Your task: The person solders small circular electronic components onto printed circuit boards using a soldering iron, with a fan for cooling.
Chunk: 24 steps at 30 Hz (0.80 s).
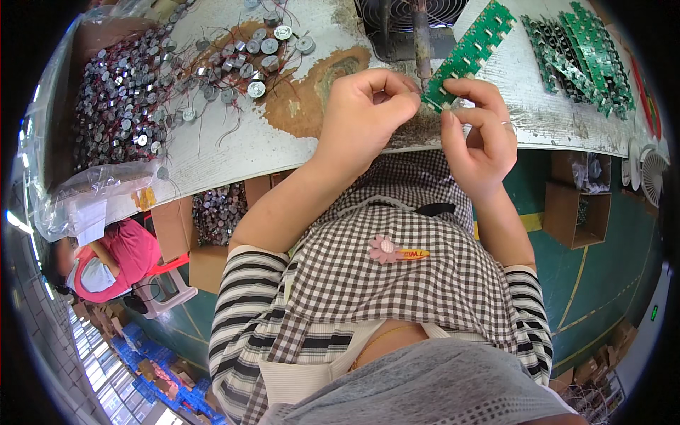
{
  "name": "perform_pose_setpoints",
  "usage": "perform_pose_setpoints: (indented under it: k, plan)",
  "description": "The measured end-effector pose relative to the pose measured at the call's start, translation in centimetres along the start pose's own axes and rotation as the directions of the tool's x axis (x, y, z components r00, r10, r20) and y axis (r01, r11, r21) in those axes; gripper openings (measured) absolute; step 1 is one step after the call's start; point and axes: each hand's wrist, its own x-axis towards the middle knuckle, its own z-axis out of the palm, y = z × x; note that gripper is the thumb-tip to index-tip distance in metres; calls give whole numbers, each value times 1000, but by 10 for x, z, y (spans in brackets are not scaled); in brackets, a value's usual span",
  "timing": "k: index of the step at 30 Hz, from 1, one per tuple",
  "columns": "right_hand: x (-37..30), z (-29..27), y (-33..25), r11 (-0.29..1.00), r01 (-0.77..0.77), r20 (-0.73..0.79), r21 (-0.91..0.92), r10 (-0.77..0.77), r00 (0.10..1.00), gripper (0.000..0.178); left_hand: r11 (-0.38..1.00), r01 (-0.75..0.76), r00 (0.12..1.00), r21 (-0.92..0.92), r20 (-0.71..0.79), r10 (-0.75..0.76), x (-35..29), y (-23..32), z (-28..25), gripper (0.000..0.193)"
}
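While both hands meet at the near edge of the worn white workbench, the work in hand is a green circuit-board strip, which lies slanting from the bench edge up toward the fan grille. The right hand is closed on the strip's near end, thumb and forefinger pinching it. The left hand is curled shut just beside that same end, its fingertips pressed together against the strip; whether they hold a small part cannot be told, as the fingers hide it.

Progress, as a judgement: the strip carries a row of pale fittings along its edges, and the hands are engaged at its nearest end only, so this strip appears to be mid-handling rather than finished. To the right of the strip lies a stack of similar green boards, well apart from the hands; whether these are done or waiting cannot be told.

To the left of the strip, loose round metal parts with thin red leads are spread over the bench, and farther left a large heap of the same parts sits in clear plastic sheeting. That heap suggests much stock remains.

Below the bench edge, a cardboard box stands on the green floor to the right of the strip, and another person in pink sits far to its left.
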Motion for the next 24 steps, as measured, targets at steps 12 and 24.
perform_pose_setpoints:
  k: [12,24]
  plan:
    - [2,4,2,1000,-16,-49,-18,15,999,13,995,-60,998,74,18,59,5,3,3,5]
    - [-7,-4,-2,999,-41,14,25,41,999,12,979,-53,998,195,48,44,-3,1,1,5]
